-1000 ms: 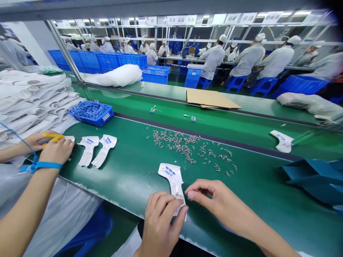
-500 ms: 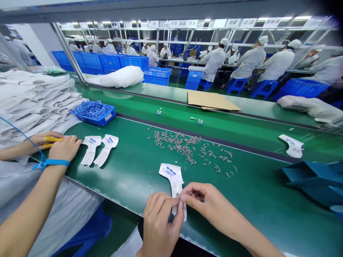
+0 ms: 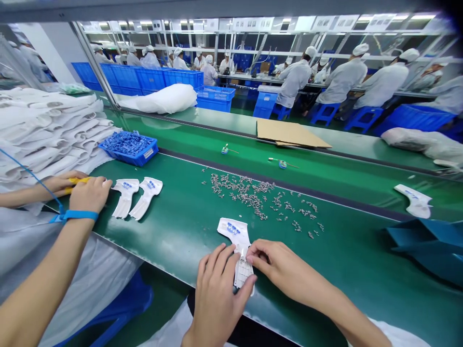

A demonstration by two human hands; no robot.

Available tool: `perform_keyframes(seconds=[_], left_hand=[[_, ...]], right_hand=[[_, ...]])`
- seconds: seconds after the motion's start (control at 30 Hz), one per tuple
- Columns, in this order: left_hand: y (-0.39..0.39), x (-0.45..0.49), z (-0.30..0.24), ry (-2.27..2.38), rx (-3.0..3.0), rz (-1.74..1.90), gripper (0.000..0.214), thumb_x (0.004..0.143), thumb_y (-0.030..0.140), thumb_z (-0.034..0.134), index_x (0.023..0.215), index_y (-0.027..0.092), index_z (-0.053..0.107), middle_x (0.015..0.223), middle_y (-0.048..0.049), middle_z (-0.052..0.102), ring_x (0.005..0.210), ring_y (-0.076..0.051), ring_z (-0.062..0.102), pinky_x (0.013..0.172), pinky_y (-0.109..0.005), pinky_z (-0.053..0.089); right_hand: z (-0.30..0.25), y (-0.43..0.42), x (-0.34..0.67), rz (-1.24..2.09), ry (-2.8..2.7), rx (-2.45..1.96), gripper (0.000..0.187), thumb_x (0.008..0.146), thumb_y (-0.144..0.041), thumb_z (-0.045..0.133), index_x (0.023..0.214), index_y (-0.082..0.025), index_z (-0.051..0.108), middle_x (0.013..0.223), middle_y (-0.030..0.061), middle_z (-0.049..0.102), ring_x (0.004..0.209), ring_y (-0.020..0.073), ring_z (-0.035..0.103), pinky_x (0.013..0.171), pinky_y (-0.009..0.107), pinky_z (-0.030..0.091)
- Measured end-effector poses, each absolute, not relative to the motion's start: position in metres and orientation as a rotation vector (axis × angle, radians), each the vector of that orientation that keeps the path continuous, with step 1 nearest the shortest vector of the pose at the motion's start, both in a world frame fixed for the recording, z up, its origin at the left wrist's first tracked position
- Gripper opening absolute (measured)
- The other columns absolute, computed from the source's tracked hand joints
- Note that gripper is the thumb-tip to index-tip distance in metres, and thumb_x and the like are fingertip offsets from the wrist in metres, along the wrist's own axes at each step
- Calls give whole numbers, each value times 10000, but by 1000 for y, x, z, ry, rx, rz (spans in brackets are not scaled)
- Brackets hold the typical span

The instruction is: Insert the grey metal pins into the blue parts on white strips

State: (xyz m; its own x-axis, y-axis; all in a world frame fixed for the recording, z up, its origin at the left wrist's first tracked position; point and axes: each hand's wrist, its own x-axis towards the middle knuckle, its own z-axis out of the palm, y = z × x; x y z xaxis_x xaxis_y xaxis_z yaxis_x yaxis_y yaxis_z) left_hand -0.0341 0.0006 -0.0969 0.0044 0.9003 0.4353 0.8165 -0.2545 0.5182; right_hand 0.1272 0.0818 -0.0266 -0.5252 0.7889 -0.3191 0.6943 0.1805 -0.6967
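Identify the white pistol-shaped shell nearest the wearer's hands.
The front-center shell: the left hand touches it. The two shells at left and belt shell at right lie farther off.

A near shell (image 3: 234, 231) lies on the worktop (image 3: 181, 236), small parts (image 3: 253, 193) scattered behind it. Left lie two more shells (image 3: 125, 200), a tray (image 3: 133, 157) behind them, a pile (image 3: 47, 125) farther left. Beyond runs a conveyor (image 3: 195, 136) bearing another shell (image 3: 415, 201) at right, with cardboard (image 3: 292, 132) along its far edge.

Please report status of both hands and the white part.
Left hand spread at white part, right hand at its edge. Part lies on table. Metal bits beyond, apparently not in the way.
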Motion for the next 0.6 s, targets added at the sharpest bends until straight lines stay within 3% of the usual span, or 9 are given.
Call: perform_keyframes(seconds=[0.33,0.6], left_hand=[[1,-32,-97,1840,2111,1134,302,900,334,651,1183,235,611,1243,-36,682,1188,-288,591,953,-434,422],[1,-31,-97,1838,2111,1132,286,893,305,645,1169,236,617,1246,-29,683,1188,-290,588,960,-438,415]], right_hand=[[-31,77,128,1261,-2305,-1491,246,991,-367,431,886,-243,615,894,26,662,831,211,592,675,297,400],[-37,74,124,1251,-2241,-1566,118,970,-333,462,909,-253,523,852,17,668,828,213,624,671,292,423]])
